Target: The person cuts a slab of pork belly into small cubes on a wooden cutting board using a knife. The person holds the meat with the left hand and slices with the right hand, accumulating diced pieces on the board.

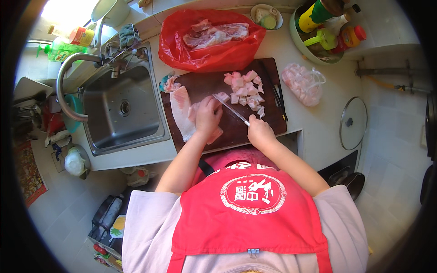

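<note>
My right hand [260, 133] grips the light handle of a kitchen knife [234, 111]. Its blade slants up and left to my left hand [207, 115], whose bent fingers hold down a strip of raw fatty pork [216, 135] on the dark wooden cutting board [235, 128]. Part of that strip is hidden under the hand. A cut piece of fat [223, 96] lies by the blade tip. Just left of my left hand is a wide pale slab of fatty meat [180, 111]. Several cubes of pork fat [244, 88] are heaped on the board's upper right.
Behind the board sits a red plastic bag [211, 58] holding large raw meat [218, 36]. A steel sink [119, 99] with a curved faucet [70, 68] is on the left. To the right are a clear bag of meat [303, 83], black chopsticks [275, 90] and a glass lid [353, 123].
</note>
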Available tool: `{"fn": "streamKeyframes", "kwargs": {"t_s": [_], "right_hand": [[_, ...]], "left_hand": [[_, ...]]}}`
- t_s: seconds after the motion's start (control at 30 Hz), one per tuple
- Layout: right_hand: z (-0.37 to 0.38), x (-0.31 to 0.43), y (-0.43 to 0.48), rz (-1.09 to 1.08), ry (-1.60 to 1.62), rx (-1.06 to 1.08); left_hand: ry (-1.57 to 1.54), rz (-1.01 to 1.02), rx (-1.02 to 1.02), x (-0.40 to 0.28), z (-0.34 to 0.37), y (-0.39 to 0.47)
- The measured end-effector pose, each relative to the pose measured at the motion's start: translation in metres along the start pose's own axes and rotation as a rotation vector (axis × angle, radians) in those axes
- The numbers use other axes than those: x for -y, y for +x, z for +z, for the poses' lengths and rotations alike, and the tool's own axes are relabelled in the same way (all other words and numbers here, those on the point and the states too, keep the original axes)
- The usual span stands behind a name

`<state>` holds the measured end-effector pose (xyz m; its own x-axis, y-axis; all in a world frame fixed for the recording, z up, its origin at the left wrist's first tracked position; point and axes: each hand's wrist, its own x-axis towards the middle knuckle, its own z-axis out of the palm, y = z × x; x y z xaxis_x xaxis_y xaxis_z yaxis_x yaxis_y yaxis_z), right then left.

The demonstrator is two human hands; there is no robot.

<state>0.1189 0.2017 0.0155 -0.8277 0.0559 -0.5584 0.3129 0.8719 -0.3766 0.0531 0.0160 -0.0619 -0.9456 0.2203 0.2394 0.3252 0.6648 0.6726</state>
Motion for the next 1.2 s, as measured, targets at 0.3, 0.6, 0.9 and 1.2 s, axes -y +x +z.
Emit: {"fn": "streamKeyframes", "kwargs": {"t_s": [0.3,0.6,0.9,1.2], "right_hand": [[0.002,0.013,0.017,0.088,0.029,0.113],[0.032,0.034,0.087,0.033,-0.006,0.126],[0.033,0.039,0.110,-0.004,-0.132,0.174],[0.014,-0.014,0.024,-0.014,0.113,-0.044]], "left_hand": [[-0.062,0.015,0.003,0.008,0.011,-0.001],[-0.082,0.046,0.148,0.016,0.008,0.001],[-0.138,0.133,0.376,0.004,0.001,-0.005],[-0.161,0.168,0.172,0.000,-0.008,-0.016]]}}
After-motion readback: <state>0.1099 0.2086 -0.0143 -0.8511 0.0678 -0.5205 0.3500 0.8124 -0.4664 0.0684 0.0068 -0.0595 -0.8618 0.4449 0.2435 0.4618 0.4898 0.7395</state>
